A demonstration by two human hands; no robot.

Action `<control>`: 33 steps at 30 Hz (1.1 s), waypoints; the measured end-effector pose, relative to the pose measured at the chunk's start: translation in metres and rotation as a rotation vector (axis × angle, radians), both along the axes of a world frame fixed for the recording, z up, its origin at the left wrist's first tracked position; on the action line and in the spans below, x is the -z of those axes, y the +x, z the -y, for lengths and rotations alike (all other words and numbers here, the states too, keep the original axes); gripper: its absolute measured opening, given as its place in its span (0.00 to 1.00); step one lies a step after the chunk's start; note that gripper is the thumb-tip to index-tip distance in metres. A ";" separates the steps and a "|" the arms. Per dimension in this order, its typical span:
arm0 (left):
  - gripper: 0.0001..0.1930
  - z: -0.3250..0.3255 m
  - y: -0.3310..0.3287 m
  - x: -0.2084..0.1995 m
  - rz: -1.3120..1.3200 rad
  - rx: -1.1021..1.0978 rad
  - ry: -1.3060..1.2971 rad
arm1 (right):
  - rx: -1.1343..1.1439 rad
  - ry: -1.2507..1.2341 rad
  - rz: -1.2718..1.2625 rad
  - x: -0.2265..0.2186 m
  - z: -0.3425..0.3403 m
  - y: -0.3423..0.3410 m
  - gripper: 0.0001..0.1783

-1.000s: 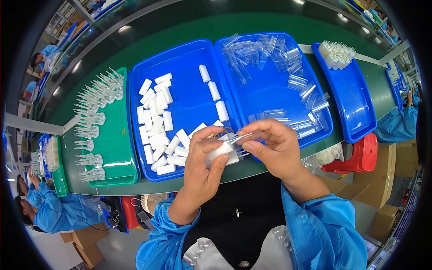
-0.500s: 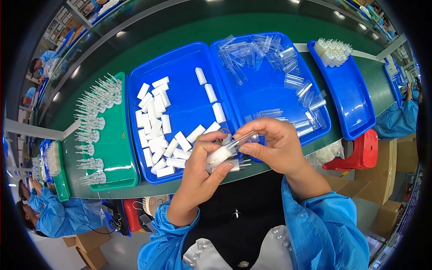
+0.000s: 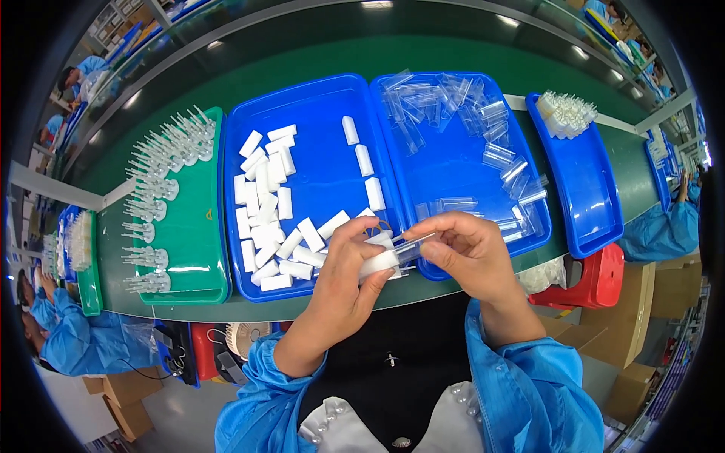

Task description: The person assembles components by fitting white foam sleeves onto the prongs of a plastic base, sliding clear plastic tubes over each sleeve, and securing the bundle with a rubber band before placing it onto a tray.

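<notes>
Over the near edge of the two blue trays, my hands meet in front of me. My left hand (image 3: 341,275) is closed round a white block (image 3: 380,262), gripping it between thumb and fingers. With thumb and fingertips pinched, my right hand (image 3: 474,253) holds a clear plastic tube (image 3: 412,249) in line with the block's right end. How far the block sits inside the tube I cannot tell. More white and clear parts show just behind and below my fingers, partly hidden.
Loose white blocks lie in the left blue tray (image 3: 317,98), clear tubes in the right blue tray (image 3: 453,170). A green tray (image 3: 192,260) bears rows of clear stemmed parts (image 3: 155,189). White-and-clear pieces (image 3: 566,115) fill the far end of a narrow blue tray (image 3: 593,204). A red stool (image 3: 593,279) stands below.
The whole view has shifted slightly. The tube and block have turned from a steeper tilt to nearly level, and my right fingers now pinch nearer the tube's outer end.
</notes>
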State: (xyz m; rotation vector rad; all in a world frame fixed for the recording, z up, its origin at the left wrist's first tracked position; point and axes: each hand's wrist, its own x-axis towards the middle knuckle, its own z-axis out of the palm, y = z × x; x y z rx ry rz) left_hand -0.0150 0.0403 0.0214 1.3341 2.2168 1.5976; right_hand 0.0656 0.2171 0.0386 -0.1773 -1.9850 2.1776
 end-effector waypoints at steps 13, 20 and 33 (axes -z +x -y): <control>0.16 0.002 0.002 0.009 0.249 0.003 0.072 | 0.176 0.329 -0.139 0.013 0.007 0.002 0.10; 0.23 -0.005 0.012 0.010 -0.006 -0.063 0.041 | 0.150 0.219 -0.133 0.026 0.028 0.001 0.10; 0.22 -0.007 0.006 0.005 0.472 0.210 0.381 | 0.151 0.606 -0.404 0.004 0.017 0.014 0.11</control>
